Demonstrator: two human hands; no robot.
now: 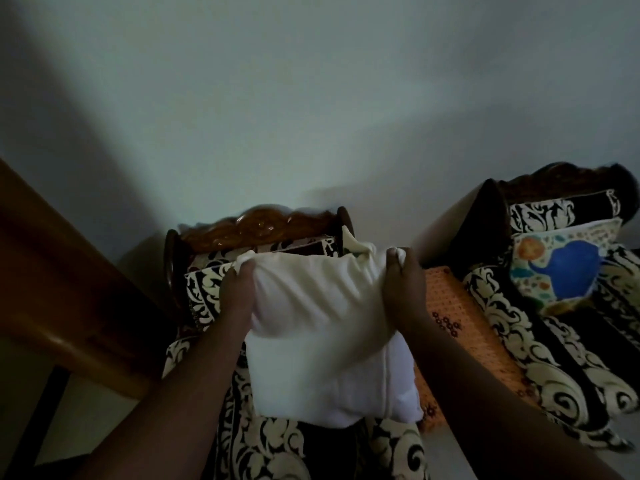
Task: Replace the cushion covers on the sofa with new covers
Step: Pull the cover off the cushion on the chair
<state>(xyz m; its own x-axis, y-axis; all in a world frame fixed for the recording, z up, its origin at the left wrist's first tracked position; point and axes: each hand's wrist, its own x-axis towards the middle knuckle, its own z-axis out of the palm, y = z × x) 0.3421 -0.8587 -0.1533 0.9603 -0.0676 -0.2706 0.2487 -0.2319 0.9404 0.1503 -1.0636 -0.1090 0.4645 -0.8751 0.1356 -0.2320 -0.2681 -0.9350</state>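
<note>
Both hands are gripping the bare white cushion (325, 327) by its top corners — left hand (237, 289), right hand (403, 285). It's held up just over the patterned armchair (263, 445) seat — an elephant-print cushion (568, 265) sits on the sofa right of that chair.

the room is dim. a grey-green cast covers the wall (311, 98), with a broad shadow at upper left. my forearms read as dark, low-detail shapes. the white cushion (322, 327) is the brightest area, soft-edged. a glossy highlight sits on the carved wooden backrest (256, 226). wide-angle distortion bends the frame edges.
</note>
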